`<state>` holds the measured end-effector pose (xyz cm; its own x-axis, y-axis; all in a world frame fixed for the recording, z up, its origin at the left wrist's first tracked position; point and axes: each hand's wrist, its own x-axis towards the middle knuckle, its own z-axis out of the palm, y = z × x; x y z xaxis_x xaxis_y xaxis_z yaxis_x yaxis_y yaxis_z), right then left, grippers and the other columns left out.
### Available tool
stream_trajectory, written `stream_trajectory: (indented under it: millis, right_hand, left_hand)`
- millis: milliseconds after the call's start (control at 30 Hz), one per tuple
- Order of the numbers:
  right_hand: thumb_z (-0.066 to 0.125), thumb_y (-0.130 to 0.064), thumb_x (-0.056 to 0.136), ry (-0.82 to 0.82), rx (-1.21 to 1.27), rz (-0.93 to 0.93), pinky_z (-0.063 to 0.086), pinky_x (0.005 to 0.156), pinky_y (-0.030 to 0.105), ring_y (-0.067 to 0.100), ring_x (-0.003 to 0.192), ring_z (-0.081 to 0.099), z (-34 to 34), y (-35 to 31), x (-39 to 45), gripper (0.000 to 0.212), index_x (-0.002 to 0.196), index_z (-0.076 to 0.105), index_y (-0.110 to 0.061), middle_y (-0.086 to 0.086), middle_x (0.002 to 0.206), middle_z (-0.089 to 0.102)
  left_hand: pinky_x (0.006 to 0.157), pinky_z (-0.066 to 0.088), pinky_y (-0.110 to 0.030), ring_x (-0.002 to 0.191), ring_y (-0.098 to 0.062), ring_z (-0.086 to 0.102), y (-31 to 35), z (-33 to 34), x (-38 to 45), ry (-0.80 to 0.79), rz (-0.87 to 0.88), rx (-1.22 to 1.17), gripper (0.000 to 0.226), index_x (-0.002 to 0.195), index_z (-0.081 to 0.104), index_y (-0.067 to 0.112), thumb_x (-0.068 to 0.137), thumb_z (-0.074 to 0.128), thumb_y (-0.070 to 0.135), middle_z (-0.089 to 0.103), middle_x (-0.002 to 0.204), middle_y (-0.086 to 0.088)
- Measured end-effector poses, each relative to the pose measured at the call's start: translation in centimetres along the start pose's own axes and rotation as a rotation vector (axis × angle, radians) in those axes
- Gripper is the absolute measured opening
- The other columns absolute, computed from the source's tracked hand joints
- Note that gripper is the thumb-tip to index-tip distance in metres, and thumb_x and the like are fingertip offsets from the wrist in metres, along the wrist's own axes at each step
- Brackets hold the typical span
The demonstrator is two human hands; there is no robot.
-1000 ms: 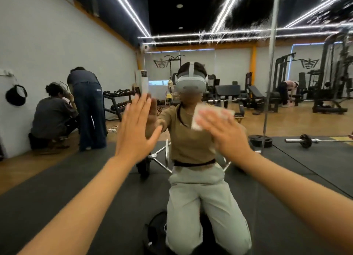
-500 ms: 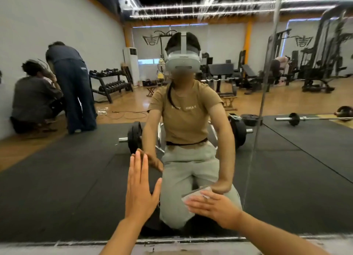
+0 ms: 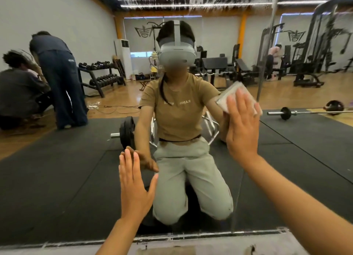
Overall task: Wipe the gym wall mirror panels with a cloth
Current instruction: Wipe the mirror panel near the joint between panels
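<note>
The wall mirror point(image 3: 57, 178) fills the view and reflects the gym and me kneeling in front of it. A vertical seam point(image 3: 264, 63) between two panels runs down the right side. My right hand point(image 3: 241, 128) is flat, fingers straight, pressing a folded white cloth point(image 3: 227, 96) against the glass just left of the seam at chest height. My left hand point(image 3: 133, 184) rests flat on the glass lower down, fingers straight and together, holding nothing.
The mirror's bottom edge point(image 3: 172, 237) meets a pale ledge near my knees. Reflected behind me are a loaded barbell point(image 3: 126, 132) on black mats, a second barbell point(image 3: 305, 112), a dumbbell rack point(image 3: 101, 75), weight machines, and two people point(image 3: 44, 79) at the left.
My right hand swept the cloth down to the mirror's base, then back up and right towards the seam. My left hand slid down the glass and stayed low.
</note>
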<state>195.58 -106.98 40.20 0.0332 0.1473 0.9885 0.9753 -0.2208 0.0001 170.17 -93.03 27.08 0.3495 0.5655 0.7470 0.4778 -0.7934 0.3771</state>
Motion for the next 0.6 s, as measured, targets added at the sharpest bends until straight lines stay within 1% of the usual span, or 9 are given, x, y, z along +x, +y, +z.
stream_trajectory:
  millis: [100,167,200,267,300,333,400,500,600]
  right_hand:
    - [0.031,-0.018,0.106,-0.095,0.032,0.145,0.006,0.121,0.037,0.028,0.150,0.016,1.8,-1.0,-9.5,0.048,0.154,0.026,-0.016,0.008,0.163,0.019]
    - [0.020,-0.022,0.108,-0.252,0.008,0.143,0.004,0.122,0.039,0.022,0.153,0.007,2.0,-1.5,-17.5,0.051,0.158,0.012,-0.024,-0.001,0.166,0.005]
    - [0.018,-0.019,0.107,-0.342,-0.024,0.111,0.004,0.122,0.040,0.022,0.153,0.004,1.8,-1.5,-21.3,0.053,0.159,0.008,-0.023,-0.001,0.166,0.002]
    - [0.028,-0.005,0.095,-0.501,-0.071,0.055,0.008,0.119,0.040,0.021,0.153,0.002,1.2,-1.5,-27.7,0.071,0.159,0.005,-0.022,-0.001,0.167,0.001]
    - [0.033,-0.003,0.085,-0.566,-0.077,0.040,0.010,0.118,0.040,0.020,0.153,0.002,0.9,-1.6,-29.8,0.082,0.159,0.005,-0.023,-0.002,0.167,0.001]
    - [0.035,-0.004,0.079,-0.624,-0.075,0.046,0.011,0.117,0.039,0.019,0.153,0.002,0.7,-1.7,-31.1,0.087,0.159,0.006,-0.023,-0.003,0.167,0.002]
    - [0.037,-0.007,0.079,-0.714,-0.044,0.078,0.012,0.117,0.038,0.017,0.153,0.002,0.3,-1.6,-31.7,0.087,0.159,0.006,-0.023,-0.004,0.167,0.001]
    - [0.037,-0.011,0.088,-0.680,0.059,0.065,0.008,0.119,0.035,0.014,0.152,0.005,-0.2,-1.2,-29.1,0.078,0.159,0.008,-0.027,-0.006,0.166,0.003]
    - [0.028,-0.019,0.104,-0.480,0.092,0.048,0.006,0.121,0.035,0.014,0.152,0.005,0.5,-0.5,-21.8,0.059,0.159,0.008,-0.028,-0.008,0.166,0.002]
  left_hand:
    - [0.120,0.014,-0.053,0.153,-0.026,-0.006,-0.3,-0.1,0.0,0.006,0.003,-0.007,0.088,0.158,0.008,0.008,0.095,0.033,0.064,-0.010,0.166,-0.001]
    - [0.118,0.017,-0.055,0.153,-0.025,-0.007,-0.4,0.0,-0.1,0.007,0.005,0.004,0.087,0.158,0.008,0.009,0.094,0.036,0.062,-0.010,0.166,0.000]
    - [0.117,0.017,-0.055,0.153,-0.024,-0.008,-0.5,0.0,0.0,0.008,0.002,0.010,0.088,0.158,0.008,0.009,0.094,0.036,0.062,-0.011,0.166,0.000]
    - [0.117,0.016,-0.054,0.153,-0.021,-0.010,-0.5,0.0,0.0,0.003,-0.007,0.016,0.088,0.158,0.008,0.010,0.094,0.036,0.062,-0.013,0.166,0.002]
    - [0.118,0.015,-0.054,0.153,-0.020,-0.011,-0.6,0.1,0.0,0.001,-0.011,0.018,0.087,0.158,0.007,0.010,0.093,0.038,0.060,-0.014,0.166,0.003]
    - [0.118,0.014,-0.053,0.153,-0.020,-0.011,-0.6,0.1,0.0,0.003,-0.012,0.021,0.087,0.158,0.007,0.011,0.093,0.040,0.058,-0.015,0.166,0.004]
    - [0.121,0.011,-0.051,0.153,-0.021,-0.011,-0.7,0.3,0.0,0.010,-0.007,0.028,0.087,0.158,0.006,0.012,0.092,0.042,0.055,-0.015,0.166,0.003]
    - [0.123,0.000,-0.039,0.153,-0.021,-0.012,-0.9,0.6,-0.1,0.017,-0.007,0.011,0.085,0.158,0.002,0.017,0.094,0.041,0.056,-0.017,0.165,0.005]
    - [0.122,-0.007,-0.031,0.152,-0.020,-0.013,-1.0,0.6,0.1,0.023,-0.006,0.001,0.084,0.158,-0.001,0.020,0.095,0.035,0.062,-0.018,0.165,0.006]
